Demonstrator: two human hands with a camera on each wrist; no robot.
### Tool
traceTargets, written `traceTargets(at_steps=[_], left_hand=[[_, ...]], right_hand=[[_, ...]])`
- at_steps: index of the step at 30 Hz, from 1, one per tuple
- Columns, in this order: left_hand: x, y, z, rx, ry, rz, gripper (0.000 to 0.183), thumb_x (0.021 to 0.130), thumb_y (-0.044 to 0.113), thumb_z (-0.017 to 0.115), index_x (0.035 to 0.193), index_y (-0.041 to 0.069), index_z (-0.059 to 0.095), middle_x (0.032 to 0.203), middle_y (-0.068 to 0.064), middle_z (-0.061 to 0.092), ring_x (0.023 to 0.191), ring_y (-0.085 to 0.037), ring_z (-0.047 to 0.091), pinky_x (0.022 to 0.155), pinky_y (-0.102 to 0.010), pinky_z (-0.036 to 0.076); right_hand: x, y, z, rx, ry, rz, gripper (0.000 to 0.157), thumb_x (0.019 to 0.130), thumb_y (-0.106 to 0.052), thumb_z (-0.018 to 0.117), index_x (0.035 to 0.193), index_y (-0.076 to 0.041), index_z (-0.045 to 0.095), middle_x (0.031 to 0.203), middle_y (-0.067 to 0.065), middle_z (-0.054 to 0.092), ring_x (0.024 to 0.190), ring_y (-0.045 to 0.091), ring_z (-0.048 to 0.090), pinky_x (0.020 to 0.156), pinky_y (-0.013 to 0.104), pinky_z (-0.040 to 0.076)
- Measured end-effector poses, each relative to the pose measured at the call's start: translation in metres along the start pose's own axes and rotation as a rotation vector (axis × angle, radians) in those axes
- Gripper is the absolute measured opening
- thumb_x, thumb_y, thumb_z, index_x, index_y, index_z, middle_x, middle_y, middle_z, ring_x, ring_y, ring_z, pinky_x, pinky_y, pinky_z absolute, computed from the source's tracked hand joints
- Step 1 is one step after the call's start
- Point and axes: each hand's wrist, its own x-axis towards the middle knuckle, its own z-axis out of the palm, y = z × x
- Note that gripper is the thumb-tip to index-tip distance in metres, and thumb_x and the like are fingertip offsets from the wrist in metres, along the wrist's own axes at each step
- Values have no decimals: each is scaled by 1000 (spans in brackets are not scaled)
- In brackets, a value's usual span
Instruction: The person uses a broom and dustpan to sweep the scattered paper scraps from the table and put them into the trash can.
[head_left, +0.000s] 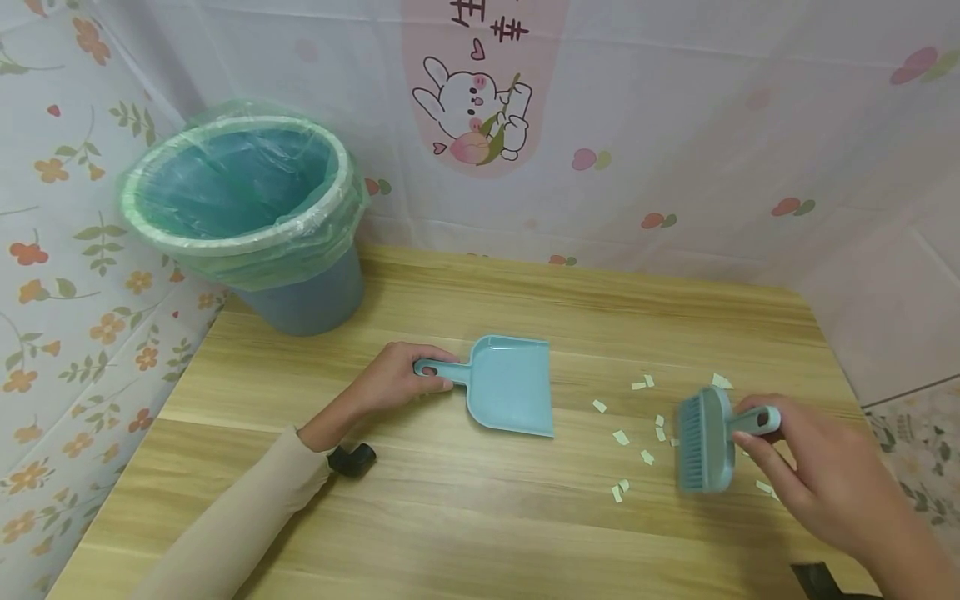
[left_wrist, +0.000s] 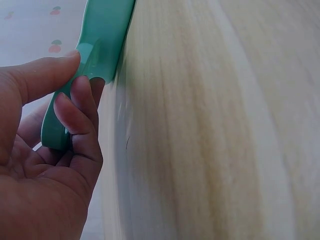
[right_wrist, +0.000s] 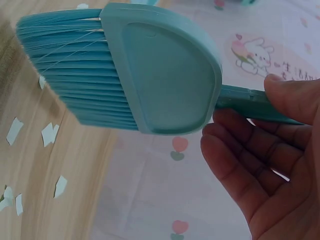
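Observation:
A light blue dustpan point(head_left: 512, 385) lies on the wooden table with its wide edge facing right. My left hand point(head_left: 401, 377) grips its handle point(left_wrist: 59, 125), thumb on top and fingers curled beneath. On the right, my right hand point(head_left: 817, 467) holds a matching hand brush point(head_left: 718, 442) by its handle, with the bristles point(right_wrist: 80, 70) pointing left. Small pale paper scraps point(head_left: 621, 437) are scattered on the table between dustpan and brush, and a few more lie around the brush. In the right wrist view the bristles look raised above the tabletop.
A blue bin point(head_left: 307, 292) with a green plastic liner stands at the table's back left corner. Behind the wooden table point(head_left: 450, 517) hangs a white printed cloth point(head_left: 675, 125), and a floral cloth point(head_left: 67, 250) hangs on the left. Black straps point(head_left: 354, 460) sit at the wrists.

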Motion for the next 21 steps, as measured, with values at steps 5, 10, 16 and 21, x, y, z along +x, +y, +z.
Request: traceTargets(at_steps=[5,10,16,21], left_hand=[[-1,0,-1,-1,2,-4,31,96,15,89,125,5,83,104,-3,75,82,-17,55,73,-27,46],[-1,0,-1,-5,1,1,31,96,15,88,125,5,83,104,-3,75,82,-18,55,72,-26,46],[0,-1,0,-6,-6,6,32,96,15,88,125,5,82,100,-1,73,81,-17,53,71,-26,44],[0,-1,0,-11,-6,4,31,96,15,88,125,5,82,100,-1,73,81,-17,53,70,-26,45]], right_hand=[[0,-3,1,-5,-20,8,23,106,-21,76,120,-7,64,91,-14,64,77,4,62,59,15,44],[2,-3,6,-15,-30,4,23,107,-26,76,119,-11,65,93,-17,63,80,5,66,61,21,48],[5,-6,14,18,-14,-3,22,108,-30,75,116,-12,67,92,-19,63,80,2,65,63,20,45],[12,-11,19,46,16,-31,22,111,-35,69,113,-13,67,90,-20,63,78,2,64,60,20,43]])
